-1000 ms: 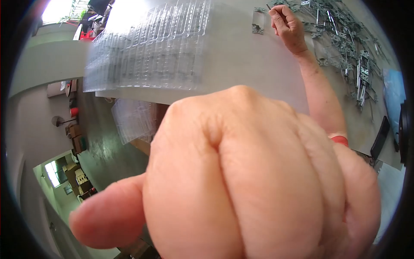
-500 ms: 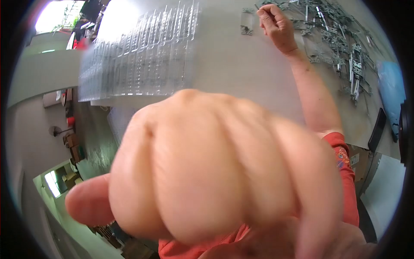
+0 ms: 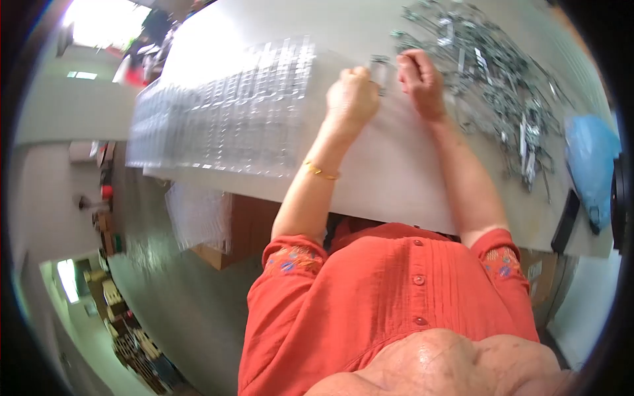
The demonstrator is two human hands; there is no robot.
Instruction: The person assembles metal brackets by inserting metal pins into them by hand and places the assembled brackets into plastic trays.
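Observation:
My left hand (image 3: 353,98), with a gold bracelet on its wrist, is over the table with its fingers curled closed. What they hold, if anything, is hidden. Just to its right lies a small metal bracket-like piece (image 3: 379,66), between my two hands. My right hand (image 3: 422,84) is closed in a pinch near the left side of a heap of metal parts (image 3: 492,72). Blur keeps me from making out what sits at its fingertips. The heap mixes thin rods, rails and small plates.
Clear plastic trays (image 3: 224,109) with rows of slots lie on the left of the table (image 3: 389,178). A blue plastic bag (image 3: 592,162) and a black flat object (image 3: 565,221) are at the right edge. A cardboard box (image 3: 247,221) stands below the table's left side.
My left hand, which filled the view close to the camera, has moved out over the table beside my right hand. The view has shifted, and the right hand appears slightly lower.

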